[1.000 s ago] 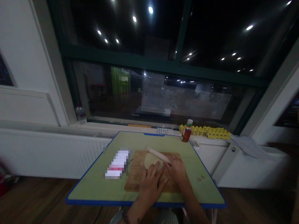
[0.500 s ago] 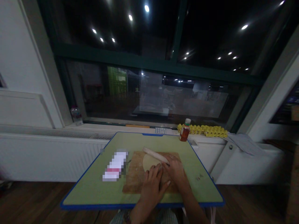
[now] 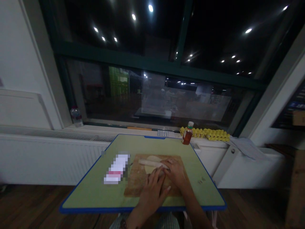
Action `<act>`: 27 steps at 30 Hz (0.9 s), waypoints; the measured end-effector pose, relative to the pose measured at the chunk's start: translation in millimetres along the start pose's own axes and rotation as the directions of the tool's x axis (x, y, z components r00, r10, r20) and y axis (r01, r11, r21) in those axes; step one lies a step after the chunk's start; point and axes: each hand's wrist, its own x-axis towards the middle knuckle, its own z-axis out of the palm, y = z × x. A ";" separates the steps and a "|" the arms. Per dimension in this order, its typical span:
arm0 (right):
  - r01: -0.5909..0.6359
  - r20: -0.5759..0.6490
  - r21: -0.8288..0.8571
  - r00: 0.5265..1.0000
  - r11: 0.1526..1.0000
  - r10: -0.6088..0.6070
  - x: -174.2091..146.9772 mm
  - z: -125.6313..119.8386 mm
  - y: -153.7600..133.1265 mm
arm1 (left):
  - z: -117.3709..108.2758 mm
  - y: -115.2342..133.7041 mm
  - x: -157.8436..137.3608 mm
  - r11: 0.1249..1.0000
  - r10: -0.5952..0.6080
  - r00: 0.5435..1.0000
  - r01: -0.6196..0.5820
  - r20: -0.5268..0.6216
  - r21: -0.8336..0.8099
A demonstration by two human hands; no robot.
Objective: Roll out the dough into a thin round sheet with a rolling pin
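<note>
A flat round of pale dough lies on a wooden board. Across the dough rests a light rolling pin, its left end sticking out past the dough. My right hand grips the pin's right end, which its fingers partly hide. My left hand is spread out with fingers extended, its fingertips at the near edge of the dough and close to my right hand. Whether the left fingers press on the dough or on the board is hard to make out.
The board sits on a green table with a blue rim. A blurred-out phone-like item lies to its left. At the back right stands a bottle of reddish liquid. Yellow egg trays and a clear bottle are on the windowsill.
The rolling pin has come back toward me from the dough's far edge to its middle and turned more level. My right hand has shifted with it; my left hand has hardly moved.
</note>
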 end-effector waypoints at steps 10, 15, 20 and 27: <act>0.089 -0.053 0.090 0.995 0.992 -0.084 -3.7 -0.5 -2.1 | -33.9 -77.8 57.5 0.994 -0.111 0.994 0.111 -0.001 0.026; 0.124 -0.081 0.045 0.989 0.991 -0.120 0.9 -1.3 -1.6 | -9.1 -95.2 70.0 0.970 -0.234 0.955 0.217 0.181 0.110; 0.040 -0.008 -0.106 0.999 0.994 -0.041 27.1 6.9 6.9 | -2.9 -96.5 78.0 0.942 -0.321 0.917 0.285 0.238 0.175; -0.090 0.108 -0.232 0.987 0.968 0.117 68.9 13.7 6.1 | 6.1 -111.1 101.9 0.879 -0.467 0.859 0.425 0.210 0.216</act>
